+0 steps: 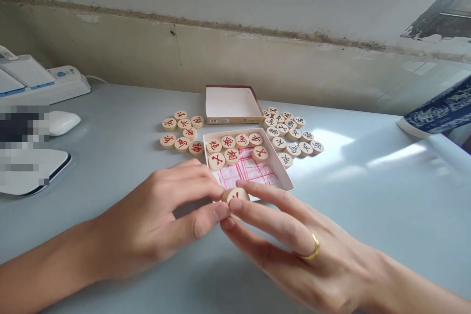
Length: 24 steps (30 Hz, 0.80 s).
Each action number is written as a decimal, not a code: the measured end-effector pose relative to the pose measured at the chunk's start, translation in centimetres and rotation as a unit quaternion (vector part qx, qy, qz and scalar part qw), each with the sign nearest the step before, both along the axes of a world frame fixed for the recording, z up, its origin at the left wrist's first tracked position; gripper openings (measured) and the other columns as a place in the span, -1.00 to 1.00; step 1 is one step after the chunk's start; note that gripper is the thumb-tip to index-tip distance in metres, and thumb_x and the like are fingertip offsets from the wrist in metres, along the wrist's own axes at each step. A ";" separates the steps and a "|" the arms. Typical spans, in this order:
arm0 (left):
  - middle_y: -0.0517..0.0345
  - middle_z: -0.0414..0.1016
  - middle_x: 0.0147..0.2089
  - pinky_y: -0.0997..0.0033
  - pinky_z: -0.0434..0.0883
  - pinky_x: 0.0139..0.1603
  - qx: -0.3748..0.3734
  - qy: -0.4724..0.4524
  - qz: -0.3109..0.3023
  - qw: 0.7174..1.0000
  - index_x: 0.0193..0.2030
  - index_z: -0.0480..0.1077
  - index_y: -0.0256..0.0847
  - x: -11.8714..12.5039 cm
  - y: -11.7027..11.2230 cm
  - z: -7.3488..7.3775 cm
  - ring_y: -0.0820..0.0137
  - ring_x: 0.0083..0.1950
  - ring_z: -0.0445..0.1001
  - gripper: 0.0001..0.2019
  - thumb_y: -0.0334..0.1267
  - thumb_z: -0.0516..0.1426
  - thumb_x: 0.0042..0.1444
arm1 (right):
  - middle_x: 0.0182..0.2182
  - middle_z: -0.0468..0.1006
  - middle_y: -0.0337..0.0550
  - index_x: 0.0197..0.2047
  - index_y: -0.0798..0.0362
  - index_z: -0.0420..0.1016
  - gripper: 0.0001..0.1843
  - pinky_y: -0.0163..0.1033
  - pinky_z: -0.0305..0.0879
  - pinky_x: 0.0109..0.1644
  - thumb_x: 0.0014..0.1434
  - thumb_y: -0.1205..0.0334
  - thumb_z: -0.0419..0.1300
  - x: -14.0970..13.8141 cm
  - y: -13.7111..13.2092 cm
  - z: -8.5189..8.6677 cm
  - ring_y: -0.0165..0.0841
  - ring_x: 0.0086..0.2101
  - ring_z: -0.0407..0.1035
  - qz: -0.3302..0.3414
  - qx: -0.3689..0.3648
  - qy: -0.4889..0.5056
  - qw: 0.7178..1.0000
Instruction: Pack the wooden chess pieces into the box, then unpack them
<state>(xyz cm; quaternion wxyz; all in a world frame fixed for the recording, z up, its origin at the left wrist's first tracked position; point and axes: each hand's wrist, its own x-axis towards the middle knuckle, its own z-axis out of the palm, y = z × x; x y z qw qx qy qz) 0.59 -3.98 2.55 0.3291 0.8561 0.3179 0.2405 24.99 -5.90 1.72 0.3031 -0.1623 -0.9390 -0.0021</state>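
Note:
Between my two hands, just in front of the box tray, is a round wooden Chinese chess piece (238,193) with a red character partly hidden by a finger. My left hand (172,211) pinches its left side with thumb and index finger. The fingers of my right hand (290,230), which wears a gold ring, close on its right side and near face. Several red-character pieces (228,142) lie in two rows in the white box tray (285,179), over a pink-lined paper (253,169). More red pieces (182,144) lie loose to the left, dark-character pieces (282,129) to the right.
Behind the tray stands the open box lid (231,103). At the left are a white power strip (69,83), a white mouse-shaped object (63,123) and a white device (33,171), partly blurred. A dark blue patterned object (437,108) is at the right. A wall (235,54) bounds the table.

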 end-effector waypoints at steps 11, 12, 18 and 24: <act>0.32 0.33 -0.48 0.61 0.29 -0.48 -0.075 0.068 0.088 0.991 -0.46 0.34 -0.17 -1.1 1.3 1.5 0.51 -0.45 0.32 -0.71 -0.18 0.04 0.28 | 0.14 0.54 0.05 0.18 0.11 0.52 -0.67 0.01 0.42 0.31 0.39 0.41 0.15 0.7 -0.2 -1.0 -0.08 0.26 0.33 -0.054 -0.006 -0.037 0.998; 0.29 0.32 -0.48 0.58 0.27 -0.51 -0.078 0.098 0.099 0.987 -0.47 0.32 -0.17 -1.5 1.7 1.5 0.49 -0.46 0.31 -0.68 -0.13 0.02 0.29 | 0.12 0.54 0.08 0.17 0.15 0.52 -0.68 0.06 0.43 0.30 0.38 0.41 0.15 0.7 0.0 -1.2 -0.05 0.26 0.32 -0.069 -0.011 -0.035 0.997; 0.22 0.33 -0.52 0.48 0.12 -0.64 -0.115 0.264 0.175 0.941 -0.49 0.21 -0.15 -3.4 3.5 0.0 0.41 -0.55 0.28 -0.57 0.06 -0.07 0.32 | 0.11 0.51 0.29 0.14 0.32 0.49 -0.66 0.24 0.38 0.28 0.43 0.26 0.14 0.8 1.2 -2.1 0.06 0.22 0.34 -0.142 -0.039 -0.044 0.988; 0.21 0.40 -0.59 0.41 0.11 -0.59 0.121 0.288 0.231 0.922 -0.47 0.31 -0.10 -2.6 2.7 -0.7 0.35 -0.64 0.32 -0.63 -0.08 -0.07 0.33 | 0.12 0.54 0.24 0.15 0.31 0.50 -0.55 0.24 0.37 0.28 0.49 0.11 0.04 0.7 1.2 -2.1 0.06 0.22 0.35 -0.168 -0.047 -0.081 0.981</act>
